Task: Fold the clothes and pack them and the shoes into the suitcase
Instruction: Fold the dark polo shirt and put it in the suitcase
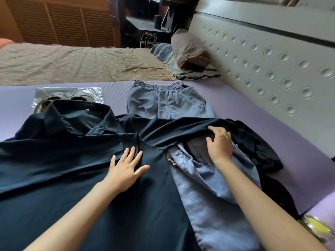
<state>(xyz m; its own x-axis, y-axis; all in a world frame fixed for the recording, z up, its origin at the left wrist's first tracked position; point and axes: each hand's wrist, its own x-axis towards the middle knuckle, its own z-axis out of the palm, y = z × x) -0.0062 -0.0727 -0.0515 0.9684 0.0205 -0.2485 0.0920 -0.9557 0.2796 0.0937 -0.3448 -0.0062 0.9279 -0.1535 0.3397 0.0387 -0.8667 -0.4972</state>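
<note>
A dark shirt (pixel 63 160) lies spread under the left hand (pixel 126 167), which presses flat, fingers straight. Its sleeve (pixel 172 129) stretches rightward over blue jeans (pixel 199 178); the nearer right hand (pixel 220 144) grips it.

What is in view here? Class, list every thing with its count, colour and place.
shirt: one, navy, spread on mat, near left.
jeans: light blue, one pair or two unclear, mid mat, partly under shirt sleeve.
black garment: one, right of jeans.
shoes: two, grey, far left on bag.
bag: one, silvery, far left on mat.
mat: one, purple, under the clothes.
pillow: one, brown, by headboard.
yellow thing: one, near right corner, unclear.
left hand: flat on shirt.
right hand: fingers grip shirt sleeve.
</note>
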